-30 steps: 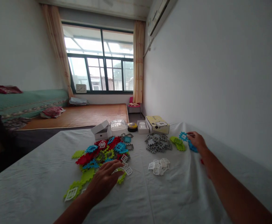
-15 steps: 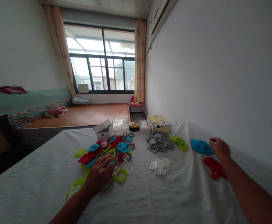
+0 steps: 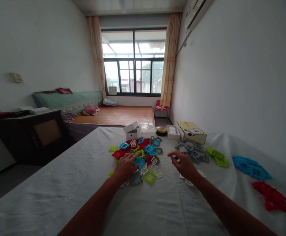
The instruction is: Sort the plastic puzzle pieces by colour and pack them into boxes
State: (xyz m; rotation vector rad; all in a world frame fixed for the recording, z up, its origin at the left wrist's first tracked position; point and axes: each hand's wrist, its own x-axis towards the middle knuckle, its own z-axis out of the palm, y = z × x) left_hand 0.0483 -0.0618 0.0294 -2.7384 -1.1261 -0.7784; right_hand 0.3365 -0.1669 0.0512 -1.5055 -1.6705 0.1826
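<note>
My left hand [image 3: 126, 166] rests over a mixed heap of flat plastic building pieces with toothed edges, its fingers stretched out near a lime-green piece [image 3: 139, 153]. Beside its thumb lies a blue piece [image 3: 139, 162]. Red pieces [image 3: 144, 143] and small white lattice pieces [image 3: 154, 167] belong to the same heap. To the right of the heap, my right hand [image 3: 182, 163] hovers above the cloth, index finger and thumb apart, nothing visible between them. Its wrist partly covers a group of white lattice pieces [image 3: 189, 182]. Behind it is a grey pile [image 3: 193, 151].
Sorted lime-green [image 3: 217, 157], blue [image 3: 251, 167] and red [image 3: 275, 198] piles lie along the right side of the white-clothed table [image 3: 148, 209]. At the back stand a yellow cartoon box [image 3: 192, 132], a white open box [image 3: 173, 132], a round tin [image 3: 161, 131] and a clear container [image 3: 147, 127].
My right hand has left the blue pile at the right and come over beside the mixed heap. My left hand stays at the heap, farther back over it. The view has turned left.
</note>
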